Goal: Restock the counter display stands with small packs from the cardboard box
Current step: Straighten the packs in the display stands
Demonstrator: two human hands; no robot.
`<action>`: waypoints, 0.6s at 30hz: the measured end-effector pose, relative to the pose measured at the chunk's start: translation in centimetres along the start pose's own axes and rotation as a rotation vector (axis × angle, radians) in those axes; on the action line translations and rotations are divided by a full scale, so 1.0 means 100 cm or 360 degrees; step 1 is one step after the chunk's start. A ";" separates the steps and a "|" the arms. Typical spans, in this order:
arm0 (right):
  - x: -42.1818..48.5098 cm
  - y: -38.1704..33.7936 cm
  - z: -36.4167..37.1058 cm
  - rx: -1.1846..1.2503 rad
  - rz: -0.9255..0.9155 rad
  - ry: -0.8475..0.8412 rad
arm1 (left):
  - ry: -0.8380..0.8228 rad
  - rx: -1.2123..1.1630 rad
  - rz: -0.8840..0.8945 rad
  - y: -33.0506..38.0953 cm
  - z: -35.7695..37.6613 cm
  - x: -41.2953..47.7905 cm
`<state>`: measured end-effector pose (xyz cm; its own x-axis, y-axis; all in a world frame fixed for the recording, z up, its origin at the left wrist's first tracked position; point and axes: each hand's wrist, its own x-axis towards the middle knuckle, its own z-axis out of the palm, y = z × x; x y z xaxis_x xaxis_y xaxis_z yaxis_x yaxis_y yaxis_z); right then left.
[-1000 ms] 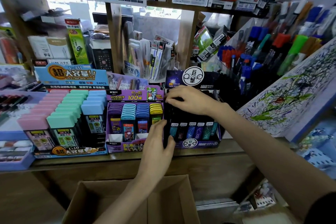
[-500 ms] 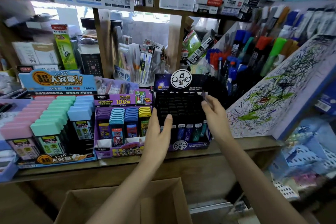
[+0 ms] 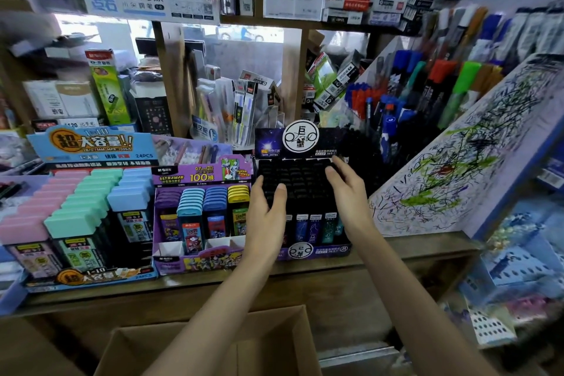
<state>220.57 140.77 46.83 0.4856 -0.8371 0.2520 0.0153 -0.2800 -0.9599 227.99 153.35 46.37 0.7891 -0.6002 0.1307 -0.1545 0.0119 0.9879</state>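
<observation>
At the front edge of the surface (image 3: 412, 246), the black stand (image 3: 317, 249) is full of dark packs (image 3: 300, 180). The left hand (image 3: 267, 220) lies flat on the left rows and the right hand (image 3: 348, 195) on the right rows, fingers straight, gripping nothing. A purple stand (image 3: 201, 259) sits just beside it on the left, and a scribbled board (image 3: 457, 168) leans close on the right. Below the edge, the box (image 3: 274, 342) stands open.

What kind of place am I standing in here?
Probably a stationery shop: counter display stands full of small packs, a rack of marker pens on the right, and boxed pens stacked above.
</observation>
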 end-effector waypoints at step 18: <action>0.012 -0.023 -0.010 -0.1323 -0.0543 -0.0494 | -0.0050 0.0321 0.0152 0.004 0.000 0.001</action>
<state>220.20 139.92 49.50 0.7820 -0.5197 0.3441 -0.3695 -0.8311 -0.4155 228.00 153.32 46.80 0.7468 -0.6286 0.2170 -0.3459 -0.0886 0.9341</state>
